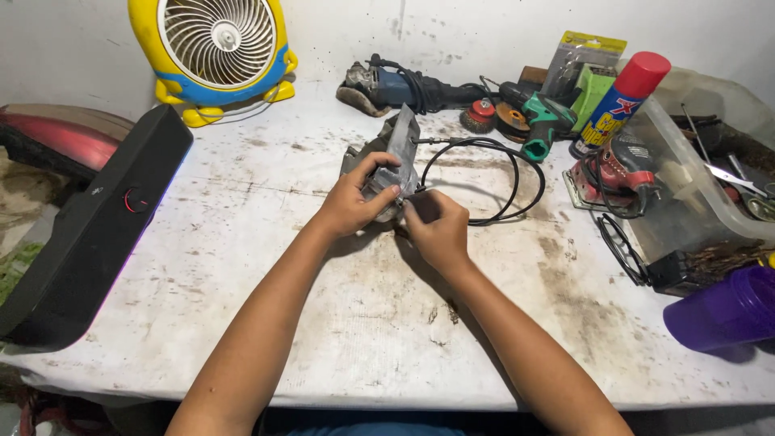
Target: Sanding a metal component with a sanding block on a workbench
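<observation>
Hands at frame centre: left hand (pixel 349 203) grip grasping grey metal housing (pixel 393 153), long axis toward upper frame; right hand (pixel 436 228) grip pinching looped black cable (pixel 517 173) end at housing base, stained white counter (pixel 242 242).

Bare arms, no sleeves in view

My left hand (pixel 353 202) and right hand (pixel 436 230) wear no gloves, rings or watch. Both my forearms are uncovered right down to the bottom edge, where a strip of blue cloth shows between them.
</observation>
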